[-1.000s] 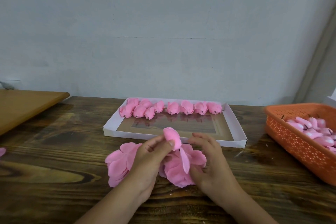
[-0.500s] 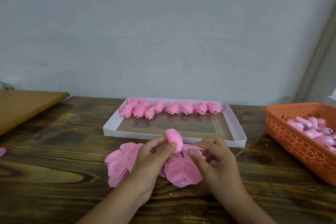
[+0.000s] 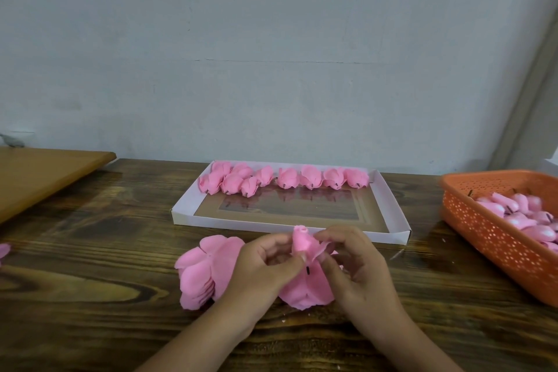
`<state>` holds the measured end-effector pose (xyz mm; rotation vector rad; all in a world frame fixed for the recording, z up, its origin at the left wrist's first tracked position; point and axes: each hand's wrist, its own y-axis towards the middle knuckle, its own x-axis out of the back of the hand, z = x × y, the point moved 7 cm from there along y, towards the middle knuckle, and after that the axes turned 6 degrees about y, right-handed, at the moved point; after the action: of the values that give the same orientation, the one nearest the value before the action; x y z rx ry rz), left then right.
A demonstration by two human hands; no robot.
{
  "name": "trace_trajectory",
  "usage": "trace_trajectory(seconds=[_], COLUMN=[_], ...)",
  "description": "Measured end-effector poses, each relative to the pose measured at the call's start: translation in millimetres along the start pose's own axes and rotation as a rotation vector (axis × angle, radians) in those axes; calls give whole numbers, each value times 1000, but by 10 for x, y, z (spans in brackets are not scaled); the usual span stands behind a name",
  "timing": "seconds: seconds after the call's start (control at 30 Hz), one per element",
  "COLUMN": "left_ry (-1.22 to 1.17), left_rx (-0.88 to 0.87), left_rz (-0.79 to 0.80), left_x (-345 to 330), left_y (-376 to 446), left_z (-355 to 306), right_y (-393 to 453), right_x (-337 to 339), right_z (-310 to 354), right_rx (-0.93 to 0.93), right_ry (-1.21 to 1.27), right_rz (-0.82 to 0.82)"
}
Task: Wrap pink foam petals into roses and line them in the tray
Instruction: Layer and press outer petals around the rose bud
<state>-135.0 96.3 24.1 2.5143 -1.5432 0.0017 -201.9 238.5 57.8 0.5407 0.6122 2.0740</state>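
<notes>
Left hand [image 3: 265, 269] pinches bud [image 3: 302, 240] | right hand [image 3: 359, 263] pinches petal [image 3: 320, 251] against it | just at 6 o'clock of tray [image 3: 392, 211] | looks soft, light, creasable: hold low by the stem, gently

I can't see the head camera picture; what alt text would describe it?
Two hands, left hand and right hand, wrap a pink petal around a foam bud above a wooden table. Behind sits a white tray with finished roses; an orange basket of buds stands right.
</notes>
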Motion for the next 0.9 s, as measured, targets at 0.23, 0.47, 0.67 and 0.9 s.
trace_trajectory(seconds=[0.23,0.47,0.67,0.9], left_ry=[111,95,129,133], left_rx=[-100,-173,-225,-218], left_rz=[23,-33,-99,-105], left_x=[-44,-26,11,10], left_y=[5,1,-28,-27], left_z=[-40,-86,-129,-110], right_y=[-40,-32,-57,-42], right_x=[25,35,-32,-62], right_z=[-110,-100,-182,-197], right_rx=[-125,-107,-180,-180], right_ry=[106,31,157,243], right_rz=[-65,-111,-80,-61])
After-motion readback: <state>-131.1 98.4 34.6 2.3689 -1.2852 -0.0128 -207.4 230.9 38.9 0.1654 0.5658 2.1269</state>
